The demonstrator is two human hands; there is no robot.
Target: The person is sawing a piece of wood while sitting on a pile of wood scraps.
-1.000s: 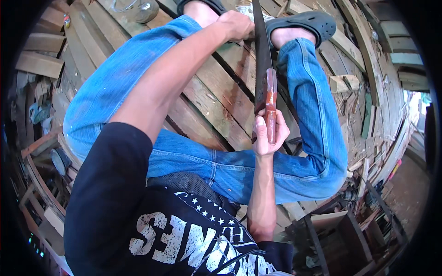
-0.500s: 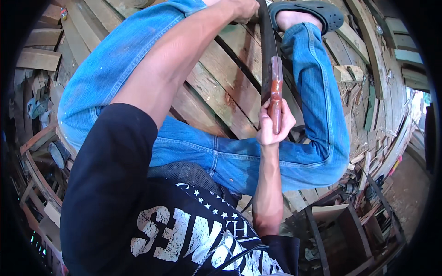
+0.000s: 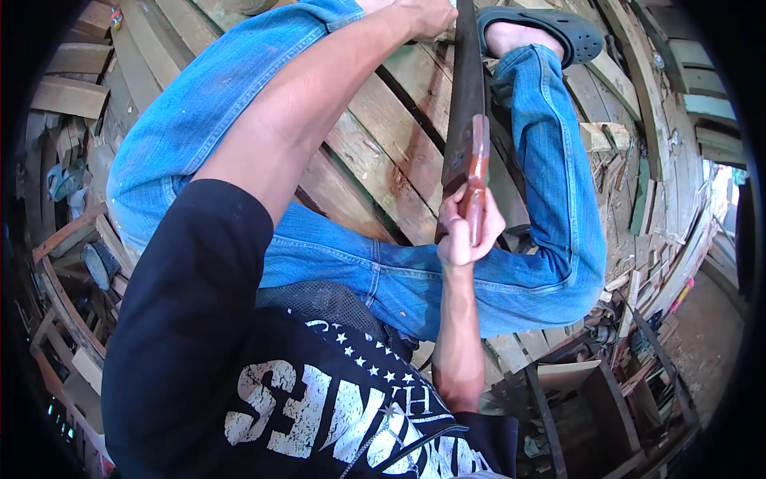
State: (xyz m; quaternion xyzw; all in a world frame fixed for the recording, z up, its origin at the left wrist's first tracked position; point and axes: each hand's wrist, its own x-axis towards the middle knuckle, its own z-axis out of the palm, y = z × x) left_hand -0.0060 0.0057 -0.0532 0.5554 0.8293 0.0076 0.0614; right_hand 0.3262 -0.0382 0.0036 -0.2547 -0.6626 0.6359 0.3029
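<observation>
A handsaw (image 3: 465,88) with a long dark blade and a worn reddish-brown wooden handle points away from me at the top centre. Around its handle, between my knees, my right hand (image 3: 471,227) is closed. At the upper edge, just left of the blade's far part, my left hand (image 3: 428,16) is closed, with its fingers curled. What lies inside it is hidden, and whether it touches the blade I cannot tell. Beneath the saw run weathered wooden boards (image 3: 391,168) with dark gaps between them.
My legs in blue jeans (image 3: 550,168) frame the boards, and a dark clog (image 3: 550,32) is on my foot at the upper right. Wooden offcuts (image 3: 604,136) lie right of my leg. A wooden frame (image 3: 60,287) stands left, an open wooden box (image 3: 590,407) lower right.
My right hand has drawn the saw a little toward me, its handle tilting slightly. My left hand stays closed near the blade's far part.
</observation>
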